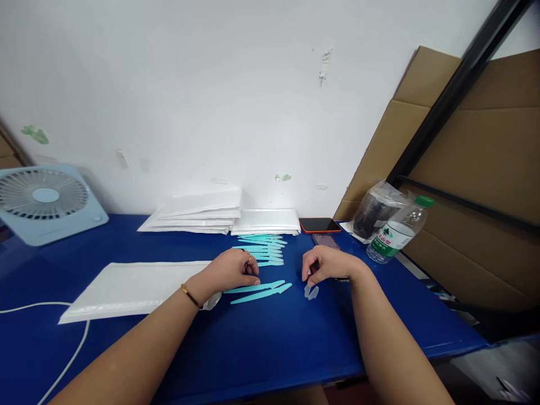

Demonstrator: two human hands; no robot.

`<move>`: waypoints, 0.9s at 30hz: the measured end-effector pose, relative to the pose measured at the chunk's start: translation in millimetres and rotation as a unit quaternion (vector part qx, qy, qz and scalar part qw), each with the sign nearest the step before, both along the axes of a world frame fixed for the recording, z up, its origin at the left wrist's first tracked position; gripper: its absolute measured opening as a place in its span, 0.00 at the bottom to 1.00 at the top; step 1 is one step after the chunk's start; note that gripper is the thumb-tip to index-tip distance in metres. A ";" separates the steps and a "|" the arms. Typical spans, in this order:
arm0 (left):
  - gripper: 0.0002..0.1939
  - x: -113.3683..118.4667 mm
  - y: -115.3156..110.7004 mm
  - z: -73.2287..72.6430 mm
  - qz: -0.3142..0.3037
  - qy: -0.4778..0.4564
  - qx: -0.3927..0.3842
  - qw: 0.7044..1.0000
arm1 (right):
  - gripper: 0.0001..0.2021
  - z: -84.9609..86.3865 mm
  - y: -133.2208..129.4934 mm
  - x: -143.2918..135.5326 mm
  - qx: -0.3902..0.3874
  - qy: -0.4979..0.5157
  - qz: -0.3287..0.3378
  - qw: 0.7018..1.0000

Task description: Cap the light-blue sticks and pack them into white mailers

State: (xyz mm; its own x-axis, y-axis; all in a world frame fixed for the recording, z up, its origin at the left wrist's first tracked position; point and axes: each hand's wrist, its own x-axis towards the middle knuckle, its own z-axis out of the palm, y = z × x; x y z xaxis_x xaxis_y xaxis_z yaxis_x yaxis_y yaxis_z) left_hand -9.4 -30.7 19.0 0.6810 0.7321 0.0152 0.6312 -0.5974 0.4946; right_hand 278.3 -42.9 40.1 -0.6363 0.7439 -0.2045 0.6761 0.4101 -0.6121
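My left hand (240, 269) is over the blue table, fingers curled, beside two turquoise razor-like sticks (261, 293) lying nearly parallel. Whatever its fingertips may grip is too small to make out. Just beyond it lies a row of several more turquoise sticks (270, 253). To the right, my right hand (318, 267) has its fingers pinched together above small translucent pieces (311, 292); whether it grips one is hidden. A white padded envelope (135, 287) rests flat under my left wrist.
White envelopes are stacked (198, 211) at the wall, with a smaller white stack (265, 220) beside them. Two phones (320, 225) lie behind my right hand. A water bottle (396, 233) and a bagged cup (373, 211) stand right. A fan (46, 199) and white cable (78, 349) are left.
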 end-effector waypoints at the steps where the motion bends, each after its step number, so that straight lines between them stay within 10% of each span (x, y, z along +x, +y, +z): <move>1: 0.14 -1.0 -0.5 0.8 -0.008 0.003 -0.019 1.000 | 0.13 -0.7 -0.2 2.6 -0.015 -0.008 0.002 1.000; 10: 0.08 1.1 1.3 2.6 0.019 0.006 0.020 1.000 | 0.09 -16.7 11.2 -7.8 0.094 -0.004 -0.104 0.990; 27: 0.08 4.8 3.6 -4.5 0.025 0.019 0.032 0.999 | 0.09 -22.9 6.5 -33.1 0.158 0.068 -0.037 0.984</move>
